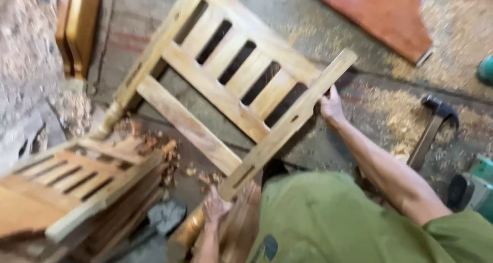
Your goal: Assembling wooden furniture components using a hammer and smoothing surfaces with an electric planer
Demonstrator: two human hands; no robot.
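Observation:
A pale wooden slatted frame, like a chair side with several short slats and two long rails, is tilted up across the middle of the view. My right hand grips its right post near the upper end. My left hand holds the lower end of that same post, down by my green shirt. A turned wooden leg lies just under my left hand.
A stack of similar slatted frames sits at the lower left. A hammer lies on the sawdust-strewn floor at right. A reddish board is at top right, an orange wooden piece at top left, a green machine at the right edge.

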